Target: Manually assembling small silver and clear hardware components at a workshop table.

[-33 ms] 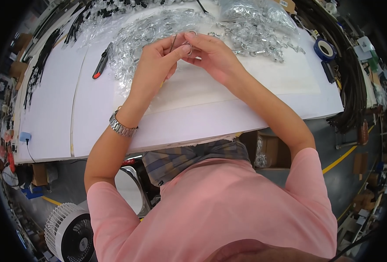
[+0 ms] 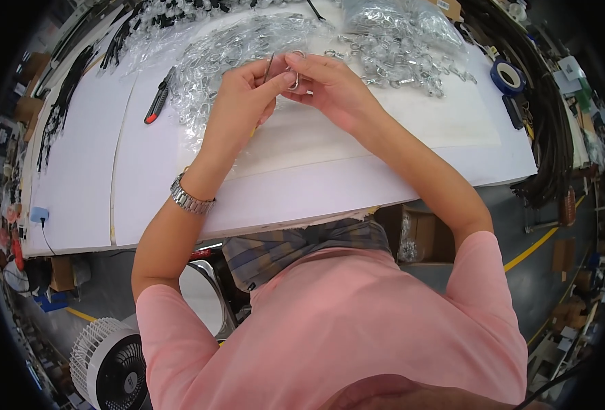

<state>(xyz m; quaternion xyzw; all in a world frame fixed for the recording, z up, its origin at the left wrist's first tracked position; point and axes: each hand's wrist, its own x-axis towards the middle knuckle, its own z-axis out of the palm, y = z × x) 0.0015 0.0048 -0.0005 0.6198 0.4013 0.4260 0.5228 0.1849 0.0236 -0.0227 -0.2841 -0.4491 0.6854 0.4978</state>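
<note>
Over the table, my two hands meet with fingertips pinched around a small shiny metal ring (image 2: pixel 294 85). My left hand (image 2: pixel 246 92), with a metal-band watch (image 2: pixel 191 198) on its wrist, is closed on the ring. A thin dark rod (image 2: pixel 269 67) sticks up from its fingers, and a bit of yellow shows below the palm; whether they are one tool I cannot tell. My right hand (image 2: pixel 333 85) pinches the same metal piece from the other side, its curled fingers partly hiding it. Just right of my hands lies a pile of metal clasps (image 2: pixel 401 60) in small clear wrappers.
Clear plastic bags of parts (image 2: pixel 210 51) spread behind and left of my hands. A utility knife (image 2: pixel 157 99) lies left, blue tape (image 2: pixel 507 76) right. Black cords (image 2: pixel 66 102) line the table's left side. A fan (image 2: pixel 111 362) stands low left, an open carton (image 2: pixel 422 236) under the table.
My fingertips have shifted very slightly around the metal ring, which shows a little more plainly. Everything else has stayed in place.
</note>
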